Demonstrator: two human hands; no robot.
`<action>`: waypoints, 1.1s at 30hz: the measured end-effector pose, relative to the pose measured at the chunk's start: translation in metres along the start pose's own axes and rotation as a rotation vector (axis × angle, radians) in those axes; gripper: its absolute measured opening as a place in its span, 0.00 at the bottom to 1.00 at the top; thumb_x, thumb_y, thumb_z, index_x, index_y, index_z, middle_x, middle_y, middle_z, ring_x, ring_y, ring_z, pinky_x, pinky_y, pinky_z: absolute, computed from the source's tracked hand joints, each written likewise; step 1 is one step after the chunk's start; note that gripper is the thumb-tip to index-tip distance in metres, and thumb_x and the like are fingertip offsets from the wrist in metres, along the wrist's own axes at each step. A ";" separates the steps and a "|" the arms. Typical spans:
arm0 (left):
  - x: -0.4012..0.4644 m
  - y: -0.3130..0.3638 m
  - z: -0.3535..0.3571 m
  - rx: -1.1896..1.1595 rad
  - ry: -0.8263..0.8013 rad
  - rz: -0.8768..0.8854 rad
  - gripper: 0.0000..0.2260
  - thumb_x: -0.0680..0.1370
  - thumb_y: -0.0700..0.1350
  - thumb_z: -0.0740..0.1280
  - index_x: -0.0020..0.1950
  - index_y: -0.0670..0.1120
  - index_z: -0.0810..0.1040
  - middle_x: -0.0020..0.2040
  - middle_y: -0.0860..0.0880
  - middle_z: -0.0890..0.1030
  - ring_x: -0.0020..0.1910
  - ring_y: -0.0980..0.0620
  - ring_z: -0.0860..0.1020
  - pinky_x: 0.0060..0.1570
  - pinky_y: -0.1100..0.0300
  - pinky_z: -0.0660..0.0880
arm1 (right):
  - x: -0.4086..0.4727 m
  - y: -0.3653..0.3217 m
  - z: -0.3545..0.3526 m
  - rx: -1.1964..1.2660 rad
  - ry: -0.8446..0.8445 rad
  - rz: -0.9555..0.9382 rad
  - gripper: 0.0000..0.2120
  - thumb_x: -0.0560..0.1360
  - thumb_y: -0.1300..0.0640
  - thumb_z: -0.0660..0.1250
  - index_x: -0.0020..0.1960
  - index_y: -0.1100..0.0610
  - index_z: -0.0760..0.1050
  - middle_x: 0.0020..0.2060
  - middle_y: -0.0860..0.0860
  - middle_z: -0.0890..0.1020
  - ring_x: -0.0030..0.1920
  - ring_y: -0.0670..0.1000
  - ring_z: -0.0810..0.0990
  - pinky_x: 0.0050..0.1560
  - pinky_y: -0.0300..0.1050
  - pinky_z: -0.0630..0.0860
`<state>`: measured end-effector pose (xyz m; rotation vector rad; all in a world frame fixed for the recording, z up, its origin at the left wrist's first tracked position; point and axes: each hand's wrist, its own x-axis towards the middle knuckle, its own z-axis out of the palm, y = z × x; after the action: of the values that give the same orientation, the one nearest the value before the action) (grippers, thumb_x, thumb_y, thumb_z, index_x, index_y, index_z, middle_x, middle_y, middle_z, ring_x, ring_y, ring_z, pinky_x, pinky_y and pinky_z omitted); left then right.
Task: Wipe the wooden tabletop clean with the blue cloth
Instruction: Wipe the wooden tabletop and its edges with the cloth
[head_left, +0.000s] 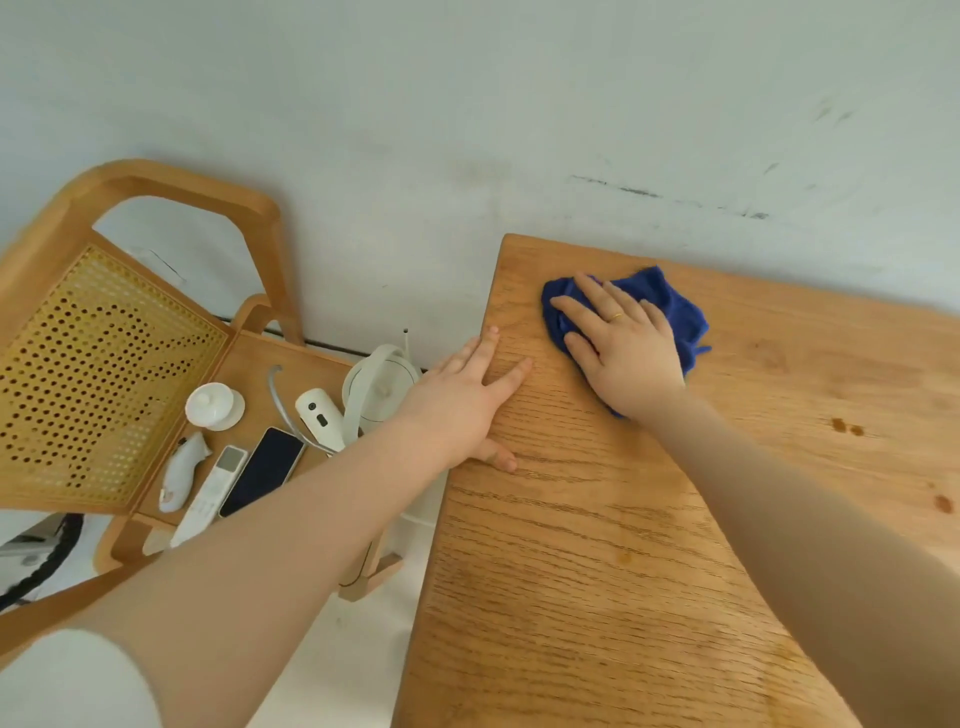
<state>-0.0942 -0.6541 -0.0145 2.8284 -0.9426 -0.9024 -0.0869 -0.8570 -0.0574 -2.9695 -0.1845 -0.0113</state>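
The right hand (621, 345) lies flat with fingers spread, pressing the blue cloth (675, 312) onto the table (597, 545) near its far left corner. The left hand (462, 405) rests open and empty on the left edge, bracing. Wiping looks underway; next, sweep toward the dark spots (847, 427) near the right edge.

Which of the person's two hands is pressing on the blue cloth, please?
The right hand, wearing a ring, lies flat on the blue cloth near the tabletop's far corner. The left hand rests on bare wood at the edge.
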 end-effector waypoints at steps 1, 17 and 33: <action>-0.001 0.001 -0.001 -0.003 -0.004 -0.001 0.47 0.68 0.65 0.67 0.76 0.56 0.39 0.75 0.45 0.32 0.76 0.46 0.40 0.73 0.52 0.48 | -0.020 -0.005 -0.001 0.003 -0.009 -0.054 0.23 0.77 0.43 0.47 0.69 0.46 0.67 0.72 0.49 0.64 0.71 0.55 0.63 0.66 0.59 0.61; -0.001 0.019 -0.011 0.010 -0.058 -0.147 0.50 0.67 0.56 0.74 0.77 0.52 0.42 0.76 0.48 0.35 0.76 0.47 0.38 0.73 0.52 0.44 | -0.003 0.034 -0.005 0.022 -0.021 -0.030 0.24 0.77 0.43 0.47 0.69 0.47 0.66 0.73 0.50 0.63 0.72 0.55 0.62 0.67 0.58 0.60; 0.028 0.110 -0.005 -0.050 0.010 -0.208 0.56 0.63 0.67 0.70 0.76 0.47 0.38 0.76 0.44 0.35 0.76 0.47 0.39 0.73 0.53 0.44 | 0.012 0.090 -0.011 0.021 0.019 -0.059 0.21 0.79 0.46 0.51 0.70 0.48 0.66 0.73 0.51 0.63 0.71 0.56 0.62 0.67 0.57 0.61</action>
<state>-0.1329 -0.7598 -0.0031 2.9243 -0.6224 -0.9150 -0.0635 -0.9453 -0.0607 -2.9409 -0.2685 -0.0449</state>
